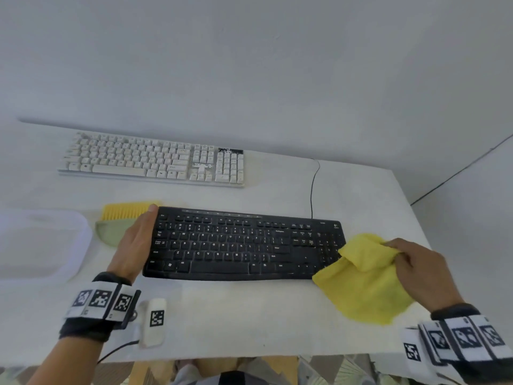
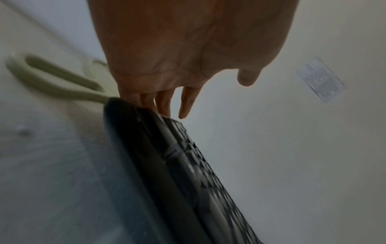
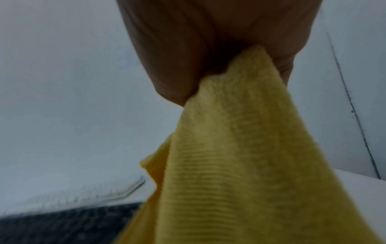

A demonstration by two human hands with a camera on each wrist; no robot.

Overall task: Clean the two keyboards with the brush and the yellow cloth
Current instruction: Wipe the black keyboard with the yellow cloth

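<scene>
A black keyboard [image 1: 244, 244] lies across the middle of the white table [image 1: 249, 315]. My left hand [image 1: 137, 240] rests flat against its left end with straight fingers [image 2: 165, 102], touching the black keyboard [image 2: 167, 165]. My right hand [image 1: 413, 262] pinches the yellow cloth [image 1: 363, 276] at the keyboard's right end; most of the cloth lies on the table. The right wrist view shows the yellow cloth [image 3: 240, 156] bunched in my fingers. A white keyboard [image 1: 155, 159] lies at the back left. The brush [image 1: 122, 220], yellow bristles and pale green handle, lies just left of the black keyboard, partly behind my left hand.
A translucent white tray [image 1: 41, 243] sits at the left edge. The black keyboard's cable [image 1: 312, 190] runs toward the back wall. A small white device with a marker [image 1: 154, 320] lies near the front edge by my left wrist. The table's right edge is close to my right hand.
</scene>
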